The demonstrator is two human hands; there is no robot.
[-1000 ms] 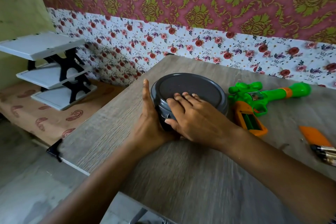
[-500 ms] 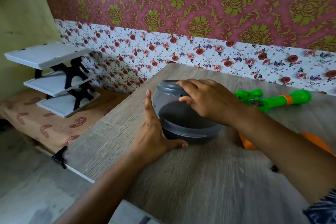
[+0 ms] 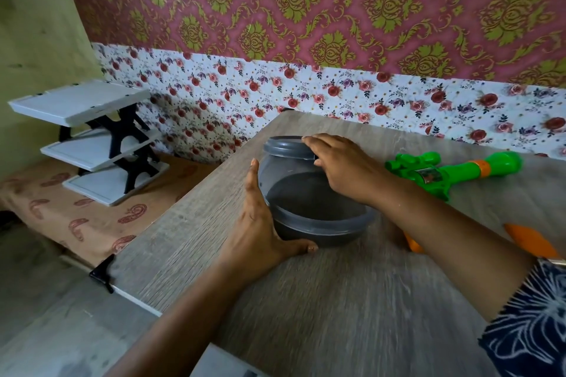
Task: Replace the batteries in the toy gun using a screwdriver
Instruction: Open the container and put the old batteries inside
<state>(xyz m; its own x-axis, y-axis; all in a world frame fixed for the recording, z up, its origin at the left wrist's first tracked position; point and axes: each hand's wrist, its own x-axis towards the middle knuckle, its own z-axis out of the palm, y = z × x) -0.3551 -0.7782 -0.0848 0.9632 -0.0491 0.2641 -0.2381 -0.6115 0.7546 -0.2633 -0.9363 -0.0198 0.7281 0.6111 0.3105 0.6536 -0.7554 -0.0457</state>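
A round grey container sits on the wooden table. My left hand braces its left side, thumb along the front base. My right hand grips the far edge of the grey lid, which stands tilted up off the container with its inside facing me. What lies inside is too dark to tell. The green toy gun lies to the right, its barrel pointing right. My right forearm mostly hides its orange grip. A loose orange cover piece lies near my right sleeve.
The table's left edge runs diagonally, with a black corner bracket. Below to the left, a white three-tier rack stands on a paisley-patterned bed. A floral-papered wall backs the table.
One second ago the lid lay closed under my right hand. My right hand has since raised it at the far side, and my left hand has stayed on the container.
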